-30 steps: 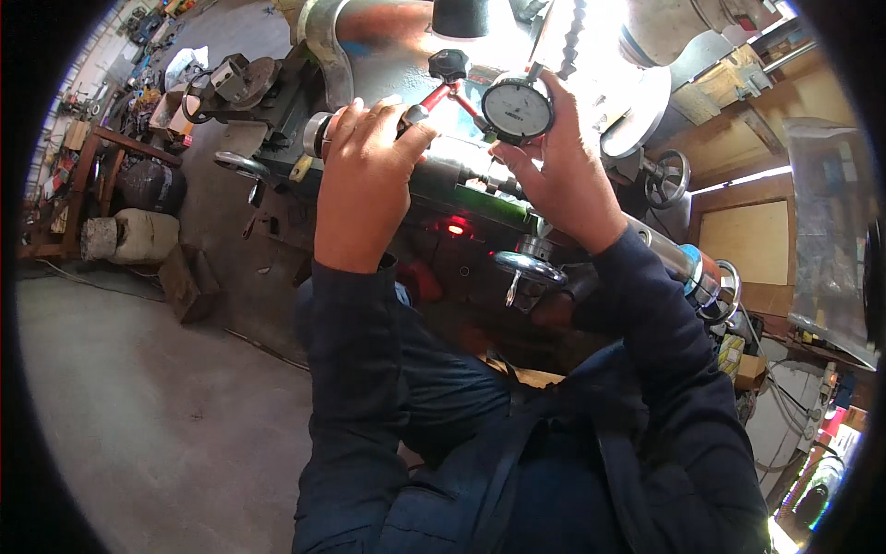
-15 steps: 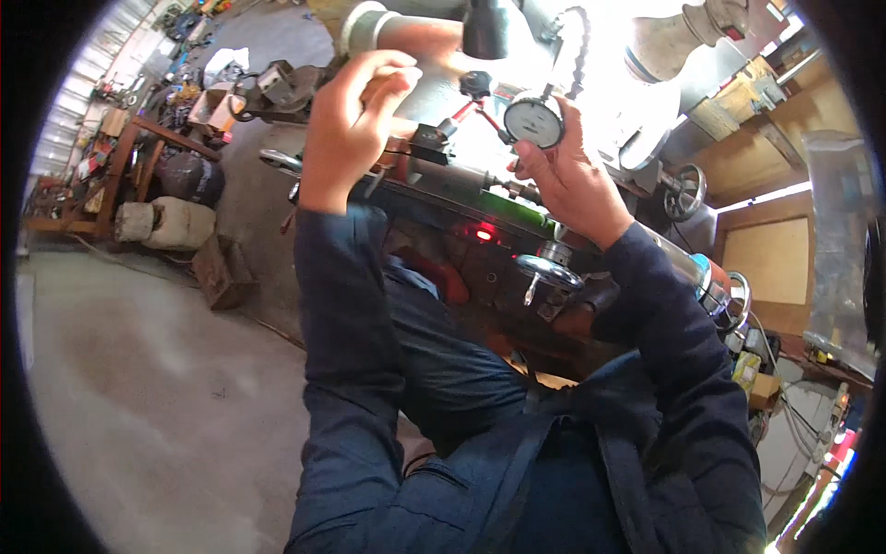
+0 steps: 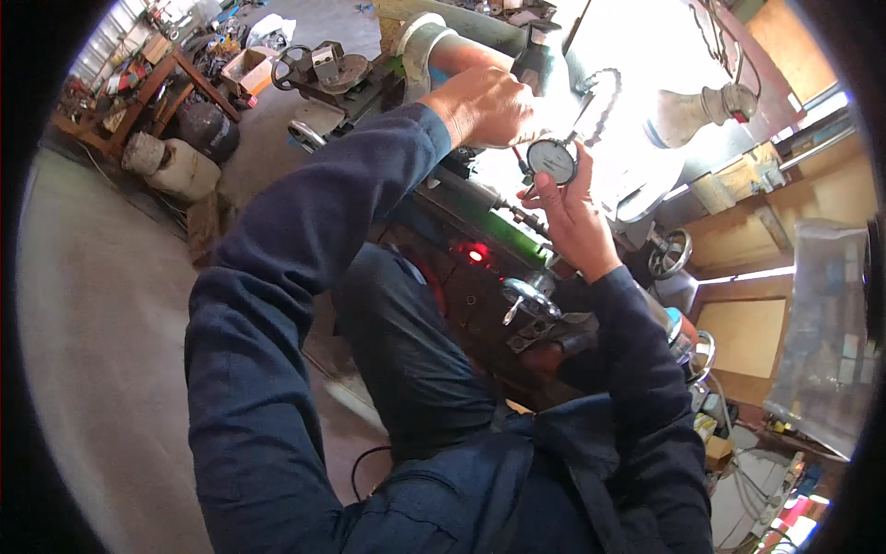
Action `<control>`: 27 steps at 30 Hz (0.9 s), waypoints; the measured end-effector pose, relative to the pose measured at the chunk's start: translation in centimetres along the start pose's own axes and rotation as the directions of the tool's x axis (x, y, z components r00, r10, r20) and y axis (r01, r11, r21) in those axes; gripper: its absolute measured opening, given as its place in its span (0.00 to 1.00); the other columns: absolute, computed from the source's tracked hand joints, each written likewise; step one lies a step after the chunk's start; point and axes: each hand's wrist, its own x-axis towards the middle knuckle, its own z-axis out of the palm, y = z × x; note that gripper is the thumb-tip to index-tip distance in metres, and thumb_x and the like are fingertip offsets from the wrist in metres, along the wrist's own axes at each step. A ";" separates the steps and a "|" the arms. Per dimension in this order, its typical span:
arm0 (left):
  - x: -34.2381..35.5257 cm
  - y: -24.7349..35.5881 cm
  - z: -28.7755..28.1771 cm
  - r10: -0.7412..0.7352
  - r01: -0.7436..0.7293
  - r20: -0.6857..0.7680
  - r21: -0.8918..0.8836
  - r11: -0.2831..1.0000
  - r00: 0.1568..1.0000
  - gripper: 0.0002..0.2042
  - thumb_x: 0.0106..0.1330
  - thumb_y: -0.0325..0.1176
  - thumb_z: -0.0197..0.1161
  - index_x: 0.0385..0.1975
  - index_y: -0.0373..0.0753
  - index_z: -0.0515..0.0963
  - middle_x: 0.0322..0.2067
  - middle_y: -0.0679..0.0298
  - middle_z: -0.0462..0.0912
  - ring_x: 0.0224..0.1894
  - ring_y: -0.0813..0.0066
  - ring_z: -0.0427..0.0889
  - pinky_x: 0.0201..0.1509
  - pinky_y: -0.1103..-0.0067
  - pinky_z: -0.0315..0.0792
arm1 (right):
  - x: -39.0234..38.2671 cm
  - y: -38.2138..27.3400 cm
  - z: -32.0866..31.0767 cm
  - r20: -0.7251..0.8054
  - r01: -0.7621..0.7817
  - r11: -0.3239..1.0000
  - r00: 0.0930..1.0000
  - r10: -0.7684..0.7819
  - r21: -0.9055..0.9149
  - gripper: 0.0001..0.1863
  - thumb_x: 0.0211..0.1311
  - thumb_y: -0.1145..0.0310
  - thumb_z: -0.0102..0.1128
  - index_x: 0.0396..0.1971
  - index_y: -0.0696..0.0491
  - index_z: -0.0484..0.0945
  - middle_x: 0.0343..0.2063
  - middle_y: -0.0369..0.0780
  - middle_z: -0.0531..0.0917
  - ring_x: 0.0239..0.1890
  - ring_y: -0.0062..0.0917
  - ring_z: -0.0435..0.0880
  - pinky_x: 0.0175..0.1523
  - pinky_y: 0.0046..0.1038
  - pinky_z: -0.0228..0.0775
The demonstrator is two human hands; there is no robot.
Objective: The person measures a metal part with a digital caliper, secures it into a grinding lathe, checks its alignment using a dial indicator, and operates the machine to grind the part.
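Across the upper middle stretches a metal machine (image 3: 519, 238), dark with a smooth green strip. Over it the person's left hand (image 3: 491, 107) bends, fingers curled; whether it grips anything cannot be told. The right hand (image 3: 574, 205) grasps a dial (image 3: 552, 162) above the machine, thumb at its edge. Round and flat, the dial has a pale face and dark rim. Smallest, a red light (image 3: 475, 255) glows below.

From my remote feed I see the round dial gauge (image 3: 552, 161), pale-faced and dark-rimmed, its face turned toward me, gripped at its lower right edge by the right hand (image 3: 576, 210); its markings are too small to read.
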 end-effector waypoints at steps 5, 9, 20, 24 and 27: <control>0.0 1.3 1.1 -0.204 0.198 -0.098 -0.066 0.978 0.974 0.13 0.67 0.43 0.56 0.35 0.45 0.85 0.27 0.56 0.86 0.31 0.56 0.87 0.34 0.64 0.81 | 0.1 -0.1 0.3 0.008 0.089 0.996 0.996 -0.089 0.031 0.31 0.80 0.66 0.44 0.70 0.58 0.39 0.50 0.48 0.78 0.40 0.29 0.87 0.45 0.29 0.83; 0.5 2.6 0.3 -0.332 0.329 0.005 -0.165 0.930 0.943 0.17 0.70 0.49 0.54 0.37 0.45 0.86 0.30 0.55 0.87 0.32 0.55 0.87 0.36 0.64 0.80 | 0.1 -0.1 0.1 -0.002 0.105 0.994 0.994 -0.105 0.008 0.30 0.80 0.66 0.43 0.69 0.60 0.40 0.50 0.49 0.78 0.40 0.29 0.87 0.45 0.29 0.82; -1.2 -1.7 0.3 0.077 -0.076 0.020 -0.049 0.996 0.997 0.17 0.70 0.48 0.56 0.49 0.45 0.82 0.38 0.55 0.86 0.42 0.56 0.86 0.47 0.66 0.79 | 0.1 0.3 0.2 0.000 0.084 0.996 0.996 -0.084 -0.017 0.32 0.79 0.64 0.46 0.69 0.59 0.40 0.48 0.49 0.78 0.39 0.28 0.87 0.45 0.29 0.81; 0.4 0.7 -1.8 -0.028 -0.015 0.224 0.191 0.981 0.974 0.15 0.69 0.47 0.58 0.44 0.44 0.84 0.35 0.57 0.87 0.37 0.58 0.87 0.43 0.65 0.80 | 0.0 0.3 0.0 -0.006 0.128 0.992 0.992 -0.128 -0.007 0.32 0.79 0.63 0.47 0.69 0.58 0.40 0.47 0.49 0.78 0.39 0.28 0.87 0.46 0.30 0.80; 0.2 1.9 0.0 -0.121 0.120 -0.032 -0.038 0.992 0.992 0.14 0.71 0.44 0.54 0.42 0.44 0.84 0.32 0.56 0.87 0.34 0.57 0.88 0.40 0.65 0.80 | -0.1 0.3 -0.1 0.009 0.051 0.997 0.999 -0.051 -0.052 0.33 0.79 0.63 0.47 0.69 0.59 0.41 0.45 0.48 0.80 0.39 0.28 0.87 0.46 0.31 0.79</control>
